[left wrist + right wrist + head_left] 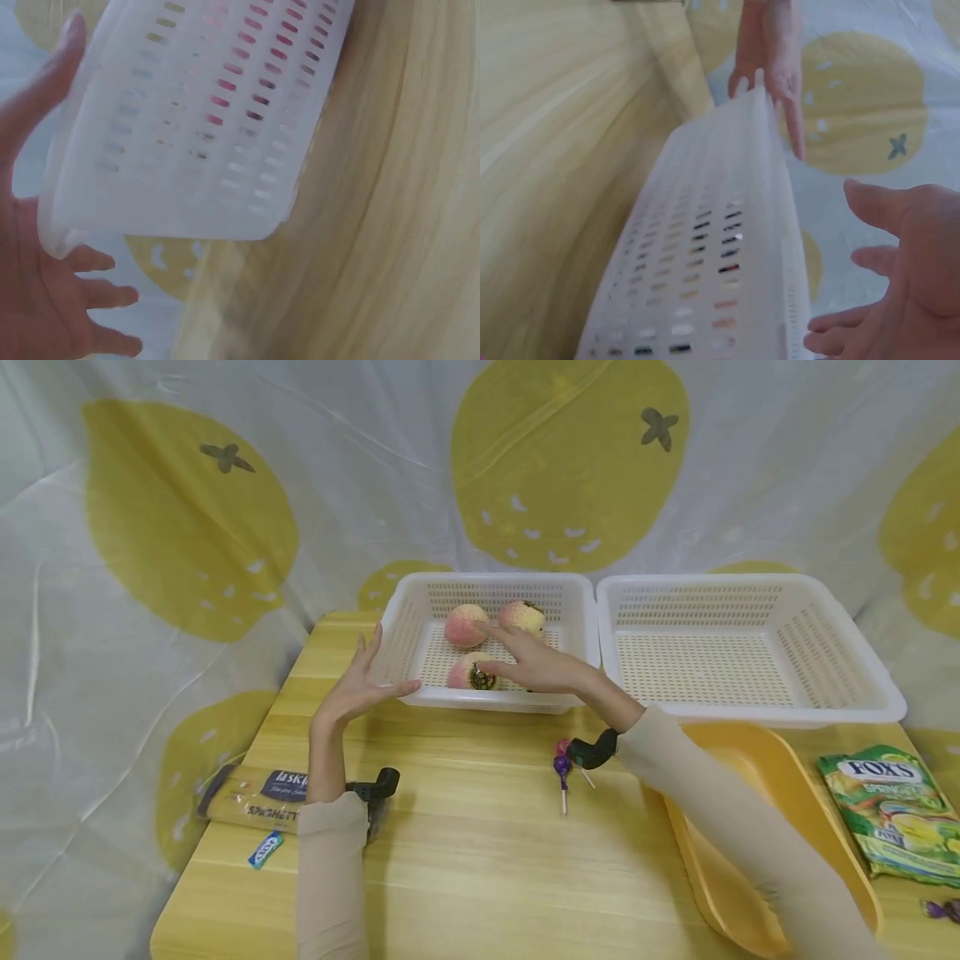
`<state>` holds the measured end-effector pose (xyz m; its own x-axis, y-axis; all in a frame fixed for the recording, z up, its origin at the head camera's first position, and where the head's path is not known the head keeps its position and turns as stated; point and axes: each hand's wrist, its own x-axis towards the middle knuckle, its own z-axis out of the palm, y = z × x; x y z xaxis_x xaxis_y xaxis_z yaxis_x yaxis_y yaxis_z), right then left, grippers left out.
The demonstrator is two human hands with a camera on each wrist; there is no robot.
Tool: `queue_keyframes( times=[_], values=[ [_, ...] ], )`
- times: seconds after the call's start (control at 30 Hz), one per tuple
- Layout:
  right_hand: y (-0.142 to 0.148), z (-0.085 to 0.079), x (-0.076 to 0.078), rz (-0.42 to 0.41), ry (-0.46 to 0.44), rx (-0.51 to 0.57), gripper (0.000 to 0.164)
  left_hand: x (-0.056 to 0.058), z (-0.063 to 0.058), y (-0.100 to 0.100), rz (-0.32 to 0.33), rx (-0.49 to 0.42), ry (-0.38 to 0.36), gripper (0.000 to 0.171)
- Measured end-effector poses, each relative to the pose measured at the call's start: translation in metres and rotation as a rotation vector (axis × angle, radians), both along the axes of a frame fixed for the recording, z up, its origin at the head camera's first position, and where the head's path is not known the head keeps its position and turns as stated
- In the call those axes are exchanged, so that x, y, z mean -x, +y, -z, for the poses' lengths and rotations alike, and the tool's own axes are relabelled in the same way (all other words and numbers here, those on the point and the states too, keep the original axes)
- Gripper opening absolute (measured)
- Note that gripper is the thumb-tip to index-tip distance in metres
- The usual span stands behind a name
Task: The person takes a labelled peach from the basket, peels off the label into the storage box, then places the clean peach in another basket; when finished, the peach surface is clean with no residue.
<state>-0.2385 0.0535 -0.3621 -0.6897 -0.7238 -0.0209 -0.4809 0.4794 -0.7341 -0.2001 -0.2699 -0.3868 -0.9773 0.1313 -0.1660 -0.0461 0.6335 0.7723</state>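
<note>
My left hand [354, 689] is at the front left corner of a white plastic basket [517, 700], its thumb along the front rim and its fingers straight beside the left wall. In the left wrist view the slotted wall [172, 202] comes between thumb and fingers. Three pink-and-yellow peaches lie in this basket: one at the back left [463, 627], one at the back right [522, 617] and one in front [461, 672] with a dark round sticker. Over them hovers my right hand [540, 664], fingers spread and holding nothing; the right wrist view shows its palm beside the rim.
A second white basket [705, 668] adjoins on the right. Before it sits an orange tray [731, 860], partly under my right forearm, with a green Fox's bag [892, 814] beside it. Lollipops [562, 764] lie mid-table; a spaghetti pack [255, 797] and small wrapped sweet [266, 850] lie left.
</note>
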Motion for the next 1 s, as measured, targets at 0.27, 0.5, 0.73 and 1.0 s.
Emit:
queue_keyframes(
  times=[0.27,0.5,0.73,1.0],
  values=[
    [-0.016,0.019,0.015,-0.047,-0.238,0.091,0.063,0.0,0.008,-0.007,-0.03,-0.234,-0.043,0.118],
    [-0.019,0.027,0.025,-0.028,-0.285,0.084,0.063,0.002,0.011,-0.006,-0.031,-0.307,-0.06,0.117],
    [-0.027,0.035,0.027,-0.007,-0.29,0.086,0.056,0.004,0.01,-0.005,-0.04,-0.302,-0.066,0.117],
    [-0.033,0.032,0.024,0.046,-0.295,0.035,0.054,0.003,0.01,-0.004,-0.049,-0.318,-0.08,0.118]
  ],
)
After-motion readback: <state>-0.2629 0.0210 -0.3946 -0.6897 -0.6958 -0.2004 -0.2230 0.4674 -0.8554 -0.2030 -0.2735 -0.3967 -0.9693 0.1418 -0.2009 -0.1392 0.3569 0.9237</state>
